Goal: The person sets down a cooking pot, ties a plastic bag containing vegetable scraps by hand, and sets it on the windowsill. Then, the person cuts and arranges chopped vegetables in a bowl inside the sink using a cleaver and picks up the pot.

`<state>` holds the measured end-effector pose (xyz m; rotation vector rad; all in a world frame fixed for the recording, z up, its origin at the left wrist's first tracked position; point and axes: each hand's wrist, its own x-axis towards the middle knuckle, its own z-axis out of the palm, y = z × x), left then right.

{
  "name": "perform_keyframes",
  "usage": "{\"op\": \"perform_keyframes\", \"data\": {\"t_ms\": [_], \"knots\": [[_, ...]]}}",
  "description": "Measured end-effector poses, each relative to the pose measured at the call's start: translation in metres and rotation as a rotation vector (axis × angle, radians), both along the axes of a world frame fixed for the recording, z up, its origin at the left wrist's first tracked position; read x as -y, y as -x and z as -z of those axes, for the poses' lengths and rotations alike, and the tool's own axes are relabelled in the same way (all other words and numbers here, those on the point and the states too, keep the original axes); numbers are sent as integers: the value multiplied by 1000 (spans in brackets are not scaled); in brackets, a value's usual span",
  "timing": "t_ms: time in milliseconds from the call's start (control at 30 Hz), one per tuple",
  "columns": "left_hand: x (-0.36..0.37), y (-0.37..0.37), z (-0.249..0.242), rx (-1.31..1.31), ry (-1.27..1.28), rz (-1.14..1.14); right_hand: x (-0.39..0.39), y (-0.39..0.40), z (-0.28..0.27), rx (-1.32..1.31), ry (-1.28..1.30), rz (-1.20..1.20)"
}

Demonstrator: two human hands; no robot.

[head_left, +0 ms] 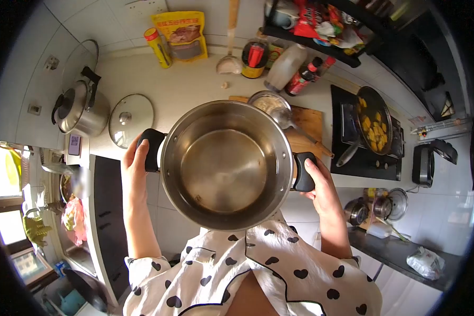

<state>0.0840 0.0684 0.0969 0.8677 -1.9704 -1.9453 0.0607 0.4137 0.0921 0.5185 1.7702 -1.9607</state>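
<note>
Between my two hands is a large stainless steel pot [224, 171], its open top facing me, with some brownish stains at the bottom. My left hand [135, 156] is wrapped round the black handle [152, 150] on one side. On the other side my right hand [319, 181] grips the matching black handle [304, 171], thumb on top. The pot is held in front of my body and overlaps the counter's front edge. Past its far rim lie a wooden cutting board [308, 120] and a small metal bowl [266, 101] with pale contents and a ladle [283, 117].
A glass lid [131, 120] and a pressure cooker [87, 108] stand left on the counter [195, 84]. To the right, a frying pan [374, 121] with yellow pieces sits on the black stove [347, 166]. Bottles [303, 76] and a yellow pouch [183, 36] line the back wall.
</note>
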Motion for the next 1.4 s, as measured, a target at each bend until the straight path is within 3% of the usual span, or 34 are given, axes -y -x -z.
{"op": "perform_keyframes", "data": {"t_ms": [267,367,600,733,867,967,1267,1400], "knots": [[80,10,18,103,-10,-24,79,22,29,65,-22,-31],[109,18,46,94,-59,-4,97,30,37,103,-42,-42],[127,36,75,124,16,-19,124,65,64,65,-101,-73],[150,55,97,278,78,4,133,89,91,135,-137,-83],[158,84,119,173,56,-74,144,111,115,133,-159,-107],[177,99,139,180,67,16,155,127,126,134,-179,-123],[205,148,160,158,38,81,194,169,147,31,-214,-20],[201,166,155,197,21,-6,201,182,153,12,-200,-35]]}}
